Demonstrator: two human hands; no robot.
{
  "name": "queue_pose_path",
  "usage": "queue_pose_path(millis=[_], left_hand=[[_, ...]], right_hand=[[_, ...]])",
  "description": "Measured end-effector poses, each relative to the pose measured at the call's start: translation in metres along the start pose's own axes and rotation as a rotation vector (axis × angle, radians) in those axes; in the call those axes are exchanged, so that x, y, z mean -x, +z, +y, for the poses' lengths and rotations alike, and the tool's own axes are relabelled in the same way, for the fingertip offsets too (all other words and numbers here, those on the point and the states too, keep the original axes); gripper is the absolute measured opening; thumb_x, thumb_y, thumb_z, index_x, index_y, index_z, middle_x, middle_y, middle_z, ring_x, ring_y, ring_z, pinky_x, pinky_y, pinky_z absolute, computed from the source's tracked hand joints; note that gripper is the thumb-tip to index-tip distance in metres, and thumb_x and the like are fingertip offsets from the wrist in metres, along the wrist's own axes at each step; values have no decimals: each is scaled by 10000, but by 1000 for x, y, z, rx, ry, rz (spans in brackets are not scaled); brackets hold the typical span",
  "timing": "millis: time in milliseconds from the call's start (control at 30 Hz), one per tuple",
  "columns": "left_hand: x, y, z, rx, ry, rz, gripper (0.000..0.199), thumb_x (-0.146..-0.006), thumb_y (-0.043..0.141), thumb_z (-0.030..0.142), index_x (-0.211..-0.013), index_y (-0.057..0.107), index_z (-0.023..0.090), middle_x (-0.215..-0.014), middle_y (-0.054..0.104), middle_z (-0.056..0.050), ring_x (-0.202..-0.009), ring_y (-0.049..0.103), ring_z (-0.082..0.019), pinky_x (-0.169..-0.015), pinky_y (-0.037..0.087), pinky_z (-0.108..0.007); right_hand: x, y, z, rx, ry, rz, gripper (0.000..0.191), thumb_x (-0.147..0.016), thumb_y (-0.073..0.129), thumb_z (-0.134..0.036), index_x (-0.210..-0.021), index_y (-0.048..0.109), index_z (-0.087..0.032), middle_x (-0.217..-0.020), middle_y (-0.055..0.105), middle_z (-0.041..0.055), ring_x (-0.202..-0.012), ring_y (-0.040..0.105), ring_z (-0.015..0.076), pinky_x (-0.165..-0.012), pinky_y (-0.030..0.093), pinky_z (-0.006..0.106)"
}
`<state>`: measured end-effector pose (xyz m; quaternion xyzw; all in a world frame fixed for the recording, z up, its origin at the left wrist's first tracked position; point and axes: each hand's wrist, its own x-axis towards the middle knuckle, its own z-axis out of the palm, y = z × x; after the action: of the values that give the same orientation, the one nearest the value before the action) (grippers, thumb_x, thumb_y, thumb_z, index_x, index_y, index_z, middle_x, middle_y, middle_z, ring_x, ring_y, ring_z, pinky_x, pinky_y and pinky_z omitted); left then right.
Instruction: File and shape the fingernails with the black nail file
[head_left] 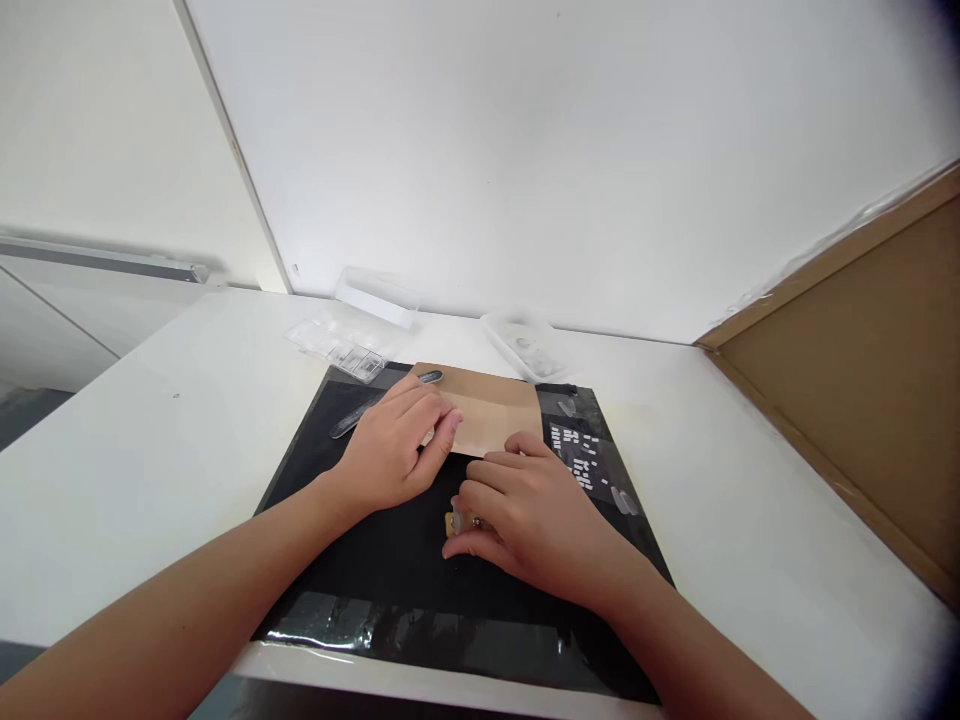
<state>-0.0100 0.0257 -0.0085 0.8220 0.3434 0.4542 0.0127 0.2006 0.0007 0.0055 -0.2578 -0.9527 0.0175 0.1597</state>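
Note:
My left hand [401, 440] rests over the near left part of a sheet of brown paper [499, 405], its fingers curled and thumb against the index finger. What it pinches, if anything, is too small to make out. Under its knuckles passes a dark grey nail file [352, 415], with both rounded ends showing. To the right and nearer, my right hand [525, 510] is closed around a small clear and yellowish piece [452, 524], mostly covered by the fingers. Both hands are low over a black mat [360, 560].
White label pieces [577, 460] and clear oval bits [624, 500] lie on the mat's right side. Behind stand a shallow clear tray [510, 350] with small pieces, a translucent box [375, 298] and clear plastic packets [356, 360]. A brown framed board [855, 380] rises at right.

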Motion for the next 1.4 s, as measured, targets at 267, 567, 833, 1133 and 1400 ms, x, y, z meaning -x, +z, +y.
queue_pose_path(millis=[267,567,833,1133,1400], left_hand=[[-2,0,1,-10,6,2,147,-987,521,140,-853,555,190,-768,605,-43,-754,486,-190,-731,462,-352],[0,2,-1,-19,9,6,139,-974,536,143,-847,550,198,-756,580,-27,-750,478,-184,-734,464,-345],[0,2,0,-14,14,19,143,-962,554,126,-837,545,194,-744,563,-23,-748,461,-180,-728,454,-342],[1,2,-2,-24,5,10,139,-961,549,139,-836,545,201,-741,568,-22,-748,481,-183,-731,462,-351],[2,4,-3,-25,1,10,138,-956,548,138,-834,543,203,-743,578,-23,-751,495,-186,-733,468,-355]], right_hand=[[-1,1,-1,2,19,-49,397,-943,674,-560,-791,633,-195,-744,655,-11,-709,556,154,-784,283,358],[-4,-2,-5,-11,43,-86,365,-921,728,-510,-758,628,-199,-732,657,-17,-716,554,154,-785,277,356],[-3,-1,-4,-58,74,-105,384,-869,765,-554,-793,635,-201,-771,670,-27,-746,570,154,-801,291,350],[-1,-2,-3,-40,55,-61,310,-868,790,-496,-844,686,-205,-784,682,-17,-762,594,159,-799,296,355],[-1,-2,-3,-41,72,-59,323,-847,797,-510,-841,694,-204,-787,693,-12,-761,600,161,-776,293,357]])
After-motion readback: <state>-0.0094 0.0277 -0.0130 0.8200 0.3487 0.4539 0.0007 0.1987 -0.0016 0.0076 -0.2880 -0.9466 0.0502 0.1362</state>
